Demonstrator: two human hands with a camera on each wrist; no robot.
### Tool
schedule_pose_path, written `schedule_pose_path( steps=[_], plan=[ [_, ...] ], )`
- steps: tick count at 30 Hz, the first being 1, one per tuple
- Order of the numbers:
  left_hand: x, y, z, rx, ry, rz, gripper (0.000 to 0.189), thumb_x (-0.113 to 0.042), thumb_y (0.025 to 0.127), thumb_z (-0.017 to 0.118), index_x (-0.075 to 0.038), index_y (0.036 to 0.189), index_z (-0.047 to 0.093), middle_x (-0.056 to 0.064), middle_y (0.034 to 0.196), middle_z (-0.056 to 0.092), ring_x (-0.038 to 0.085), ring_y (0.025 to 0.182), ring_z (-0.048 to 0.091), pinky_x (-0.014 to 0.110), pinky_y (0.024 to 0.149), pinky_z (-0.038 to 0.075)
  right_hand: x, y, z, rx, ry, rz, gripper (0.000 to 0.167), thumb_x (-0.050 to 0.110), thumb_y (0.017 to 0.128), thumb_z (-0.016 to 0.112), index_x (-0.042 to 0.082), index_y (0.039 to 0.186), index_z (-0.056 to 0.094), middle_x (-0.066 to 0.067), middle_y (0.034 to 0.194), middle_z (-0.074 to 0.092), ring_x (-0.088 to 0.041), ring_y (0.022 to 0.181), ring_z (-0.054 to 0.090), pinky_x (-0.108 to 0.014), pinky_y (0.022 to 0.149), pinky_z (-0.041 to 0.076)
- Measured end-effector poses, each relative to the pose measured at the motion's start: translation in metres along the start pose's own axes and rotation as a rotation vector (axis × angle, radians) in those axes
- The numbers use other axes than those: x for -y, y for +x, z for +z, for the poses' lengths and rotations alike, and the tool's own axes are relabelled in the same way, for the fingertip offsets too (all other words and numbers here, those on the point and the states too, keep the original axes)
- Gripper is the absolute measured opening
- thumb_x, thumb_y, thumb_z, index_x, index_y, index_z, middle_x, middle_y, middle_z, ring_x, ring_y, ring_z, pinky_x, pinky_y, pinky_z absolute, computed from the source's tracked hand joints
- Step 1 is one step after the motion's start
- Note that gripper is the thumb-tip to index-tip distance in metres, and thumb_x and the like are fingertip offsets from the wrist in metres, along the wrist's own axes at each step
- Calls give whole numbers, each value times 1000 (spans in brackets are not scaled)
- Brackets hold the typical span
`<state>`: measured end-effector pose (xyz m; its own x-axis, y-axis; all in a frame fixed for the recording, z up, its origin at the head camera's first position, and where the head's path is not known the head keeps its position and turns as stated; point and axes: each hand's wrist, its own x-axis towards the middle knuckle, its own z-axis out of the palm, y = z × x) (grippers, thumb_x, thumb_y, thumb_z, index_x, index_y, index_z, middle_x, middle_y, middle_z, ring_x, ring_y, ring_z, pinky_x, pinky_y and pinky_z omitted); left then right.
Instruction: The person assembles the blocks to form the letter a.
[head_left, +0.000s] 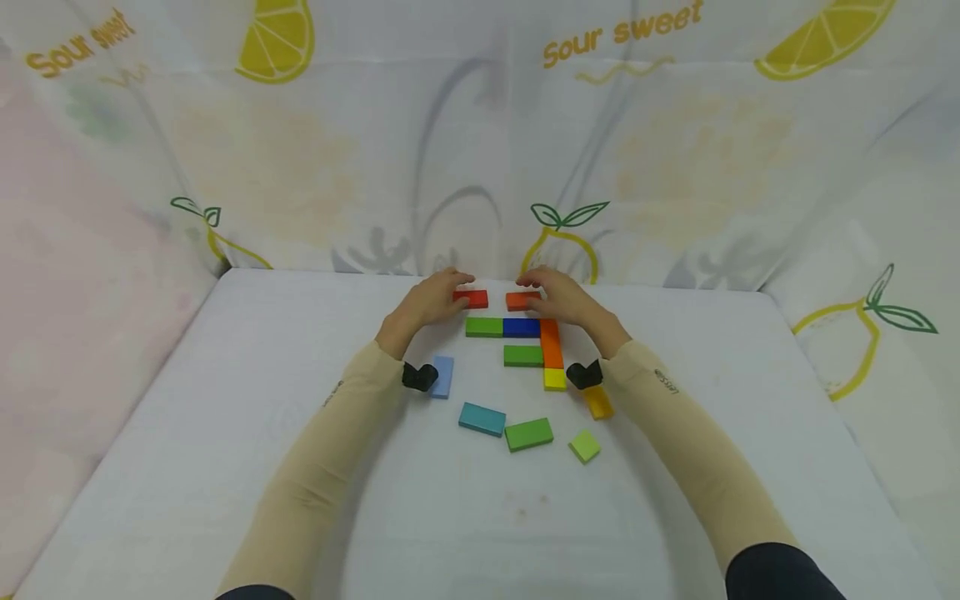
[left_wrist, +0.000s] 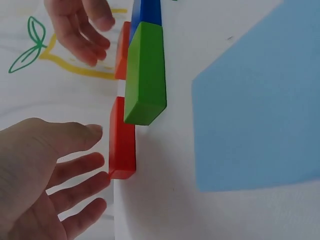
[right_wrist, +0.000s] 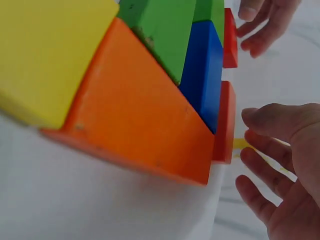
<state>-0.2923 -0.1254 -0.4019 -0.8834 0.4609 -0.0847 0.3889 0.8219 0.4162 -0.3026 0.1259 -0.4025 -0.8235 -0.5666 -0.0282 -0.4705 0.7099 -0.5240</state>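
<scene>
At the table's far side, my left hand (head_left: 431, 302) is beside a red block (head_left: 472, 299), its fingers loosely bent. In the left wrist view those fingertips are close to the red block (left_wrist: 122, 142); whether one touches it I cannot tell. My right hand (head_left: 564, 300) is by an orange-red block (head_left: 519, 301), and the right wrist view shows a gap between its fingers and that block (right_wrist: 225, 122). In front lie a green block (head_left: 484, 327) and a blue block (head_left: 521, 327) end to end, an orange block (head_left: 551, 343), another green block (head_left: 522, 357) and a yellow block (head_left: 555, 380), joined together.
Nearer me lie loose blocks: light blue (head_left: 443, 377) by the left wrist, teal (head_left: 482, 419), green (head_left: 529, 434), a small lime one (head_left: 584, 446), and an amber one (head_left: 598, 403) by the right wrist. A printed cloth (head_left: 337, 167) hangs behind the white table (head_left: 225, 417).
</scene>
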Motion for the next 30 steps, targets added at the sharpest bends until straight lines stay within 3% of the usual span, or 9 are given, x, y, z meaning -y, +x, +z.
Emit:
schedule_pose_path(
  steps=[6,13,21,30],
  plan=[
    [2,4,2,56,-34,-11,42,-14,92,58,-5,132,53,15,130,53,30,117,51,44,104,40,4,12,4,72,-25,41,39,14,91,60,0,127,55,-18,128,55,-32,118,49,-45,104,39],
    [5,7,6,39,-2,-21,42,-13,91,61,-6,131,55,14,128,54,28,116,51,42,104,40,4,19,8,126,-55,119,40,19,90,62,4,127,56,-15,134,52,-31,123,46,-45,110,34],
    [0,7,8,12,28,-80,40,-15,90,64,-6,128,58,12,124,56,28,112,52,43,99,44,2,19,8,111,-79,106,41,24,91,62,4,127,56,-15,134,53,-31,123,46,-44,110,34],
    [1,9,14,-19,15,-80,38,-17,90,62,-5,126,59,13,122,57,27,109,53,40,100,44,2,13,8,58,-119,102,43,29,91,62,5,126,57,-14,128,55,-28,114,50,-42,105,39]
  ],
)
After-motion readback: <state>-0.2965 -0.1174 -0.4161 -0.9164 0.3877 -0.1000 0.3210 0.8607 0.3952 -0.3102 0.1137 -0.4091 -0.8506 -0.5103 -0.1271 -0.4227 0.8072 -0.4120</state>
